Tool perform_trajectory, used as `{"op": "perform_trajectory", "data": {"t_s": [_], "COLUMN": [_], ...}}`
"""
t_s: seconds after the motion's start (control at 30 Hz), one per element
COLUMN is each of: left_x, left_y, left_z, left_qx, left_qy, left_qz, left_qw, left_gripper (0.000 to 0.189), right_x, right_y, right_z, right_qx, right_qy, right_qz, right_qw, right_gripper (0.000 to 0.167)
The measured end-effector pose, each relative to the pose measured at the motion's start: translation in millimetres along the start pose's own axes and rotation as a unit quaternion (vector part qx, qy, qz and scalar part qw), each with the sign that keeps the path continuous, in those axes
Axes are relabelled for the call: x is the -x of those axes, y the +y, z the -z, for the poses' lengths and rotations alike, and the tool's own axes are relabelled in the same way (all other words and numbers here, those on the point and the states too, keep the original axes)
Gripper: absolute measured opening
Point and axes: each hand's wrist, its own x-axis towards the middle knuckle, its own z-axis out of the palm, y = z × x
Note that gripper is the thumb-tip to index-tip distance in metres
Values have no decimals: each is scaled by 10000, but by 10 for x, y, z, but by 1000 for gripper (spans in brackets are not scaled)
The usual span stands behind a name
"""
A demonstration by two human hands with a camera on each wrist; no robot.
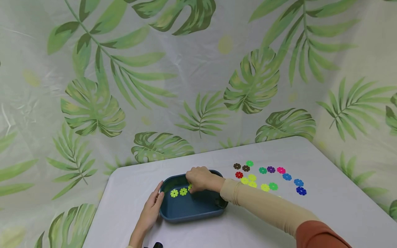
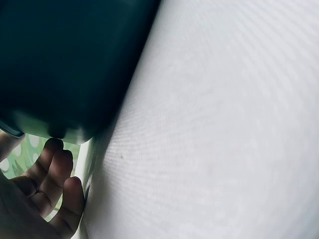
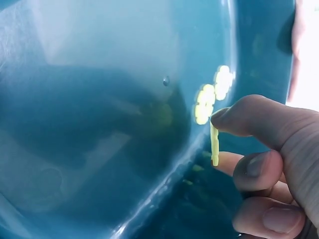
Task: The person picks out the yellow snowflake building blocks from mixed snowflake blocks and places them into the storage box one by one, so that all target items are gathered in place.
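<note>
A dark blue oval tray (image 1: 193, 217) stands on the white table. Two yellow-green snowflake discs (image 1: 179, 192) show inside it, near its far left side. My right hand (image 1: 200, 179) reaches into the tray and pinches another yellow snowflake disc (image 3: 215, 143) between thumb and fingertips. That disc is held edge-on, right beside the two others in the right wrist view. Along the outside of the tray's left end rests my left hand (image 1: 152, 206), fingers relaxed against the wall and thumb at the rim.
Right of the tray, several snowflake discs lie loose on the table: brown discs (image 1: 246, 168), a red disc (image 1: 239, 175), yellow discs (image 1: 252, 184), a purple disc (image 1: 271, 169), a pink disc (image 1: 281, 170) and blue discs (image 1: 301, 190). A leaf-patterned curtain (image 1: 198, 75) hangs behind.
</note>
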Motion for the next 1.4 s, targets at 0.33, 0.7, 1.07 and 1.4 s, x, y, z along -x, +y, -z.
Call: {"op": "perform_trajectory", "data": {"t_s": [0.33, 0.7, 1.07, 1.4], "left_x": [-10, -18, -10, -3], "left_y": [2, 12, 1, 14], "left_z": [5, 20, 14, 3], "left_qx": [-60, -5, 111, 69], "left_qy": [-9, -39, -116, -73], "left_qz": [39, 21, 56, 63], "left_qw": [10000, 10000, 9999, 9999], "left_gripper": [54, 56, 55, 54], "right_x": [-74, -130, -107, -69], "right_y": [-34, -32, -44, -5], "right_z": [-55, -119, -157, -112], "right_qx": [189, 234, 233, 170], "right_qy": [-127, -237, -201, -113], "right_qz": [-39, -101, -73, 1], "right_qw": [9997, 9994, 9995, 9998], "right_gripper": [38, 30, 28, 33]}}
